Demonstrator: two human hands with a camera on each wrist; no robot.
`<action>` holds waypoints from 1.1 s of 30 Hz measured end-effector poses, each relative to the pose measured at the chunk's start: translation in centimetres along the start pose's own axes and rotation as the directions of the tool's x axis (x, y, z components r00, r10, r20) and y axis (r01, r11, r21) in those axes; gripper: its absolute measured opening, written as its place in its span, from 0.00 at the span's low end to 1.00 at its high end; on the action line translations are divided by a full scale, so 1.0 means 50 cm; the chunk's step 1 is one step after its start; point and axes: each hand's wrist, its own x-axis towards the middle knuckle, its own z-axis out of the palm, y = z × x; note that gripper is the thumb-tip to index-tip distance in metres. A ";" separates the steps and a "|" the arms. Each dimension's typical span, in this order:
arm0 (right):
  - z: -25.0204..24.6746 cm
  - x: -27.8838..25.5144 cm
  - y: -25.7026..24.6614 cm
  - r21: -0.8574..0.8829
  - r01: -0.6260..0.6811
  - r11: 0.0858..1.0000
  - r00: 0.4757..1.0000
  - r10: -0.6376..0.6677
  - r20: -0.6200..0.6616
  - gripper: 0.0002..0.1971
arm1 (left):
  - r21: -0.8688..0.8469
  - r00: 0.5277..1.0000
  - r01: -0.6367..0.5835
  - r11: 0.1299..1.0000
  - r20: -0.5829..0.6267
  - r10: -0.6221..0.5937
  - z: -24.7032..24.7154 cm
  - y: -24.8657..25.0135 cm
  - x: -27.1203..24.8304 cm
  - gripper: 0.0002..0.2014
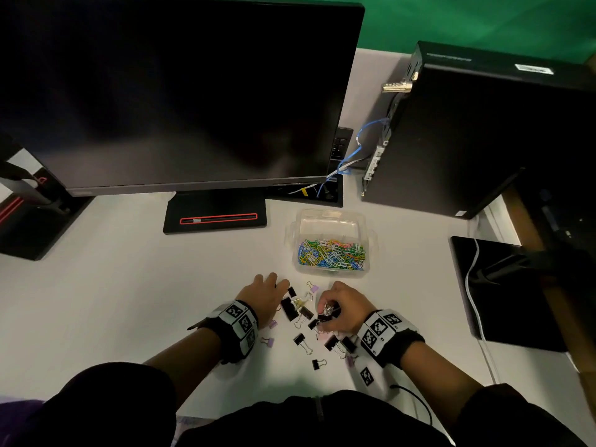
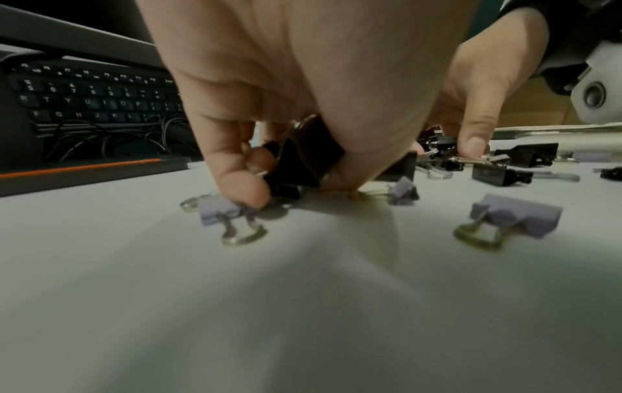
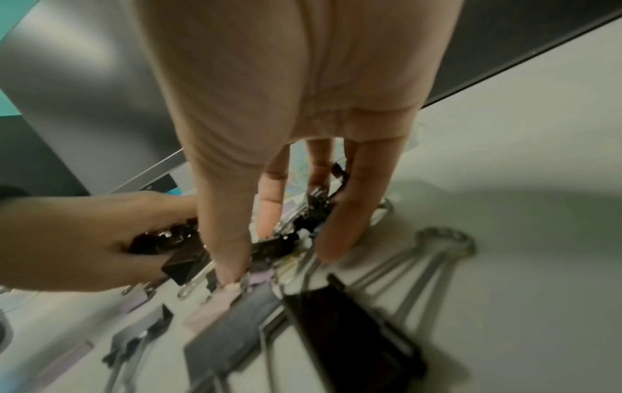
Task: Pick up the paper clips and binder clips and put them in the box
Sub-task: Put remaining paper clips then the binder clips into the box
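A clear plastic box point(image 1: 332, 217) stands on the white desk with coloured paper clips point(image 1: 332, 254) inside. Nearer me, black binder clips point(image 1: 289, 308) and small purple binder clips point(image 1: 269, 341) lie scattered between my hands. My left hand point(image 1: 274, 287) has its fingers curled round a bunch of black binder clips point(image 2: 299, 159), and a fingertip point(image 2: 242, 191) touches a purple clip point(image 2: 215, 211). My right hand point(image 1: 325, 312) reaches down into the pile, its fingers point(image 3: 343, 220) closed round several black clips point(image 3: 303, 220). A large black clip point(image 3: 350, 329) lies just behind that hand.
A dark monitor point(image 1: 180, 91) on its stand point(image 1: 214, 216) fills the back. A black computer tower point(image 1: 477, 133) with cables stands at the back right, and a black pad point(image 1: 503, 295) lies on the right. A keyboard point(image 2: 91, 98) sits under the monitor.
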 end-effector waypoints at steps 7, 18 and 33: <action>0.007 0.001 -0.010 -0.044 -0.015 0.999 1.000 0.014 -0.027 0.16 | -0.114 1.000 -0.002 0.994 -0.007 0.001 -0.011 -0.016 0.011 0.15; 0.008 0.008 -0.026 -0.003 -0.022 1.000 1.000 0.022 0.017 0.12 | -0.504 0.994 -0.091 0.859 -0.093 0.051 -0.092 -0.043 0.033 0.06; -0.045 0.001 0.001 0.363 -0.103 0.926 0.994 0.081 0.077 0.18 | -0.895 0.975 -0.069 0.441 -0.154 -0.160 -0.212 -0.023 0.180 0.10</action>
